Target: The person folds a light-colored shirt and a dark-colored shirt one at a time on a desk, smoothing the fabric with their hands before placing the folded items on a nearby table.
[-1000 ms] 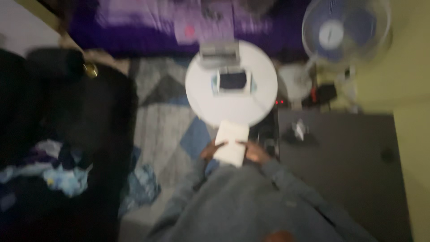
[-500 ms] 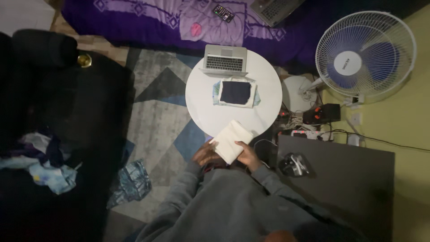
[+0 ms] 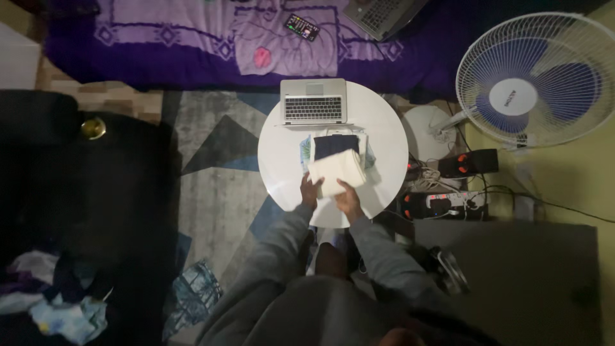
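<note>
- The left hand (image 3: 311, 191) grips the near left edge of a folded white cloth (image 3: 336, 172), fingers closed on it.
- The right hand (image 3: 349, 198) holds the cloth's near right edge, fingers curled over the fabric (fingertips too small to make out).
- The cloth lies over the round white table (image 3: 282, 160), its far edge overlapping a dark folded cloth (image 3: 336, 145) that sits on a pale stack in the table's middle.
- An open laptop (image 3: 314, 101) rests at the table's far edge, just beyond the stack.
- A standing fan (image 3: 535, 80) is well to the right, with a power strip (image 3: 442, 204) and cables on the floor near its base.
- A purple bedspread (image 3: 192, 32) runs across the top, carrying a second laptop (image 3: 381, 14) and a small dark device (image 3: 302, 27).
- Crumpled clothes (image 3: 51, 301) lie on the dark sofa at lower left.
</note>
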